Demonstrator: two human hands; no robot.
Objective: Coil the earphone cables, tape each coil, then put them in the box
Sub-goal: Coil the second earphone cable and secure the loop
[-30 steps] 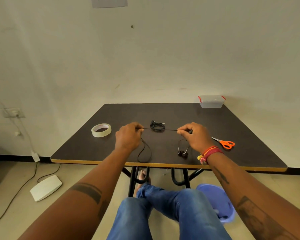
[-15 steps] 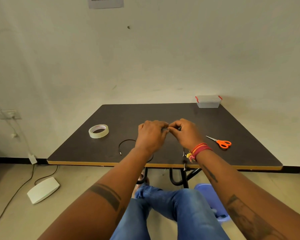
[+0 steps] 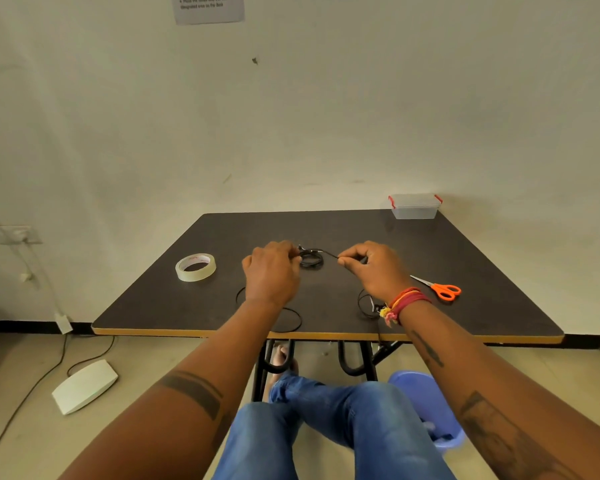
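A thin black earphone cable (image 3: 329, 253) stretches between my two hands over the dark table (image 3: 482, 271). My left hand (image 3: 272, 271) grips one part of it and my right hand (image 3: 371, 268) pinches another part between thumb and forefinger. Loose loops of this cable lie below my left wrist (image 3: 293, 320) and by my right wrist (image 3: 364, 304). A second, coiled black cable (image 3: 311, 260) lies on the table between my hands. The roll of tape (image 3: 195, 267) sits to the left. The clear box with red clips (image 3: 414, 206) stands closed at the far right corner.
Orange-handled scissors (image 3: 442, 289) lie right of my right hand. My crossed legs in jeans (image 3: 326, 427) are under the table's near edge. A blue plastic bin (image 3: 430, 407) stands on the floor at right, a white device (image 3: 84, 386) with cables at left.
My hands came together over the cable half a second ago and have now drawn apart again, pulling a short length of cable taut between them.
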